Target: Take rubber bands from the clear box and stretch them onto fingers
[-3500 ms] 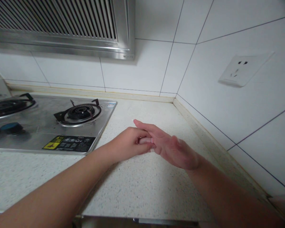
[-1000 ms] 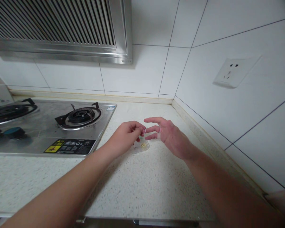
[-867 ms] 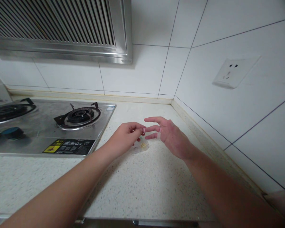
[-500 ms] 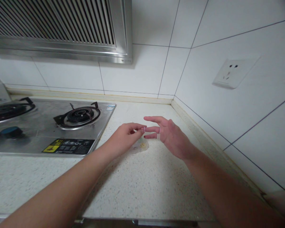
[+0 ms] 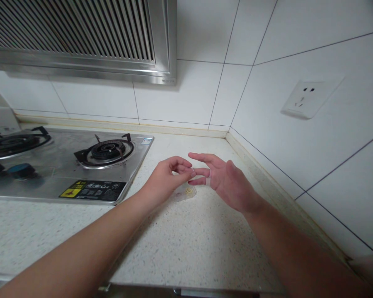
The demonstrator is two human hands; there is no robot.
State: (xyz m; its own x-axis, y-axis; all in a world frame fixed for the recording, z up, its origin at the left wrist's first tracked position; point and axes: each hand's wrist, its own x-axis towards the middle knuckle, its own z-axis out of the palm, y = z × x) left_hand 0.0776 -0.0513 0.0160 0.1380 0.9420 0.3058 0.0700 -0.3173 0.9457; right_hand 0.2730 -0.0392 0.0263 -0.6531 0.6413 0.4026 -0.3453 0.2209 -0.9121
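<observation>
Speckled white countertop (image 5: 189, 248) in a tiled kitchen corner. Right of the gas hob (image 5: 68, 165), the left hand (image 5: 166, 179) pinched a tiny pale item (image 5: 192, 170), too small to identify, at a fingertip of the right hand (image 5: 228, 184), whose fingers were spread. Such fine work seemed best served by a motionless right hand and a light pinch. A small clear bag (image 5: 185, 191) lay beneath the fingertips. Nothing stood between the hands. An extractor hood (image 5: 81, 37) hung above the hob, and a wall socket (image 5: 307, 99) sat far to its right.
</observation>
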